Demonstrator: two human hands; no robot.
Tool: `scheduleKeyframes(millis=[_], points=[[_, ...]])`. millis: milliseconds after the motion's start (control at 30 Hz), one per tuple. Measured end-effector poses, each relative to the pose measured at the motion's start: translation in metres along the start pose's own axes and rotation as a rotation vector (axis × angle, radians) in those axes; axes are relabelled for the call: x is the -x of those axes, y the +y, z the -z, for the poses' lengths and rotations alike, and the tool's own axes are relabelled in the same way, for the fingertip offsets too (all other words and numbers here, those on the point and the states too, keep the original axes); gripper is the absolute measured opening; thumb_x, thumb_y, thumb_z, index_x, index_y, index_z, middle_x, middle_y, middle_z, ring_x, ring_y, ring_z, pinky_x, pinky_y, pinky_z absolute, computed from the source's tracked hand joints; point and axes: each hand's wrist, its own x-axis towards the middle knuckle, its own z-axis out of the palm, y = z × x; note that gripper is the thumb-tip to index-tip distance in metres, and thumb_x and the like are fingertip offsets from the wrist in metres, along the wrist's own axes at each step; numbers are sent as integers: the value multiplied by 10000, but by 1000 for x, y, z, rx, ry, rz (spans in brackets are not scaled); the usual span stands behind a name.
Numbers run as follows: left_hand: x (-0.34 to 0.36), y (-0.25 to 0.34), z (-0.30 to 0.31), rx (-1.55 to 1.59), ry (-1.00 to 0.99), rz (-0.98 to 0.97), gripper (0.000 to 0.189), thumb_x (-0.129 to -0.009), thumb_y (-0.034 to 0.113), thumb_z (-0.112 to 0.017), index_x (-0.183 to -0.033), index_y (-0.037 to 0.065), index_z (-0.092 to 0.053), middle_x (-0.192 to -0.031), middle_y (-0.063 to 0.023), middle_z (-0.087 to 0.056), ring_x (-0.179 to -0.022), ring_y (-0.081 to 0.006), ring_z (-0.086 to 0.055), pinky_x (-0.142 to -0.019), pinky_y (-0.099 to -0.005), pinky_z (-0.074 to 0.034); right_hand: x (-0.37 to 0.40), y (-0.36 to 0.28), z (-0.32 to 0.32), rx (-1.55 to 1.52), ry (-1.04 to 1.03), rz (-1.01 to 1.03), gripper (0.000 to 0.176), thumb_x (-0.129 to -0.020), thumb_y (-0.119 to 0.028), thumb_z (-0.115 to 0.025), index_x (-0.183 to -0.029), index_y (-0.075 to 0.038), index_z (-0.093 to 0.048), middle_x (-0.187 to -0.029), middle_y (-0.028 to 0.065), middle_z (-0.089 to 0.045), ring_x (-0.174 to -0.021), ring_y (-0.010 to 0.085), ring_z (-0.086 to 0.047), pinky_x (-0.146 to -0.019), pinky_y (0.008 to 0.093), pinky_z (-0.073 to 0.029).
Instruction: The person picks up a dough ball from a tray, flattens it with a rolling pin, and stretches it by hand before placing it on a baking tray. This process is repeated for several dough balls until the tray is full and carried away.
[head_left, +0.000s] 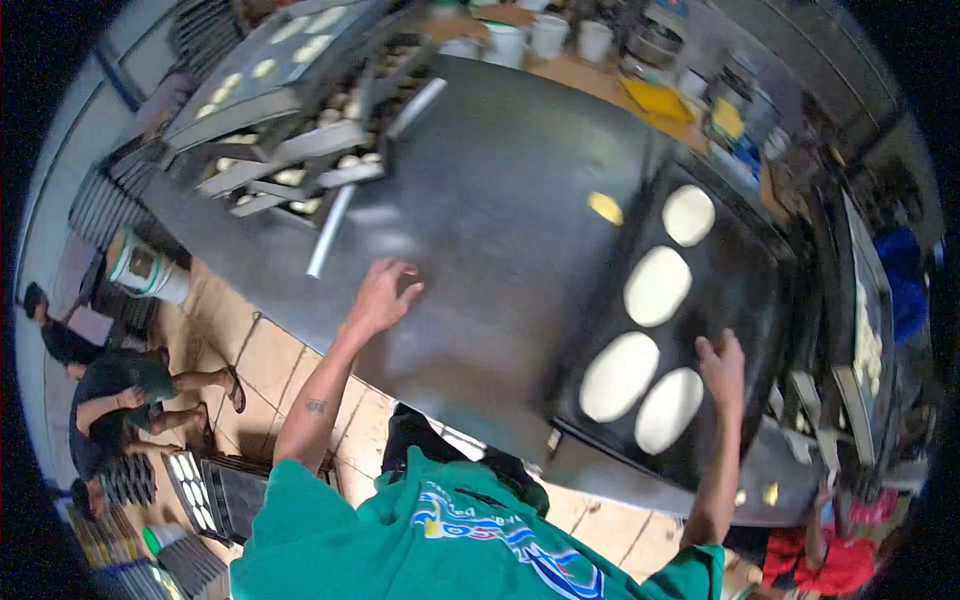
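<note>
My left hand (385,295) is over the near left part of the dark metal table (480,200), thumb and fingers apart, holding nothing. My right hand (722,362) hovers at the right side of a dark baking tray (735,270), its fingers slightly apart and somewhat blurred, with nothing visible in them. Beside it lies a flat oval piece of dough (669,410). Several such pale pieces rest on this tray, among them a larger oval (620,377), a middle one (657,287) and a rounder one (689,215). A small yellow piece (605,208) lies left of the tray.
Stacked trays (235,125) with dough pieces stand at the far left, near a pale bar (332,230). White tubs (548,37) line the back. Another tray (868,330) is at the right. People sit at left; a person in red (820,562) is at lower right.
</note>
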Motion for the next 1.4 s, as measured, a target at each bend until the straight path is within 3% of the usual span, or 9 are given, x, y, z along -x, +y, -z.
scheduleKeyframes(millis=[67, 133, 400, 567, 733, 900, 1033, 1233, 1400], points=[[6, -59, 15, -156, 160, 197, 429, -837, 294, -716, -1110, -12, -592, -1156, -202, -549, -1150, -364, -487, -968, -465, -414, -22, -97, 4, -138, -24, 130, 228, -879, -139, -693, -934, 29, -549, -711, 94, -534, -655, 148, -510, -599, 299, -430], [4, -116, 24, -332, 331, 417, 473, -807, 305, -733, -1109, -8, -546, -1191, -227, -481, -1162, -404, -430, -976, -506, -378, -33, -215, -8, -355, 29, 241, 237, -867, -132, -708, -977, 35, -580, -760, 84, -561, -699, 136, -535, -640, 279, -452], [30, -243, 44, 3, 355, 188, 375, -865, 211, -631, -1136, -27, -527, -1094, -234, -513, -1028, -417, -489, -876, -494, -411, -119, -649, -125, -356, 26, 1211, 237, -775, 19, -575, -1002, 17, -642, -1004, 186, -656, -947, 360, -644, -840, 393, -507], [41, -266, 45, 86, 336, 86, 351, -881, 222, -621, -1129, -18, -556, -1073, -205, -546, -1004, -400, -515, -867, -489, -423, -160, -769, -215, 165, -457, 1013, 303, -796, -148, -569, -1028, 34, -639, -1025, 239, -662, -946, 377, -648, -819, 413, -505], [38, -264, 51, 79, 328, 107, 345, -877, 236, -633, -1112, -11, -580, -1098, -193, -568, -1015, -384, -531, -867, -487, -436, -165, -783, -232, 662, -656, 790, 478, -744, -280, -621, -1062, 77, -633, -1063, 297, -650, -995, 382, -651, -858, 419, -510], [39, -273, 45, 172, 282, 128, 358, -862, 209, -636, -1140, -7, -568, -1132, -201, -558, -1021, -394, -523, -882, -507, -426, -168, -774, -255, 322, -440, 809, 336, -643, -247, -720, -731, 73, -667, -782, 265, -667, -779, 349, -680, -712, 426, -533], [48, -296, 15, 160, 230, 110, 416, -836, 153, -651, -1204, 4, -524, -1158, -217, -530, -1076, -418, -486, -920, -543, -395, -136, -769, -184, 49, -216, 884, 433, -648, -314, -725, -886, 47, -699, -805, 263, -683, -751, 357, -692, -714, 430, -557], [24, -257, 58, 189, -71, -54, 500, -761, 171, -725, -1204, 31, -540, -1170, -206, -538, -1121, -401, -479, -937, -546, -384, -78, -527, -64, -586, -121, 391, 334, -740, -175, -714, -1018, 3, -667, -891, 49, -687, -839, 110, -620, -781, 264, -493], [-2, -150, 12, 209, -288, -320, 361, -774, 282, -742, -1068, 83, -673, -1155, -124, -593, -1102, -306, -540, -932, -487, -416, -5, -358, -184, -251, -187, 54, 193, -730, -89, -722, -895, -12, -659, -865, 128, -674, -773, 203, -631, -700, 330, -515]])
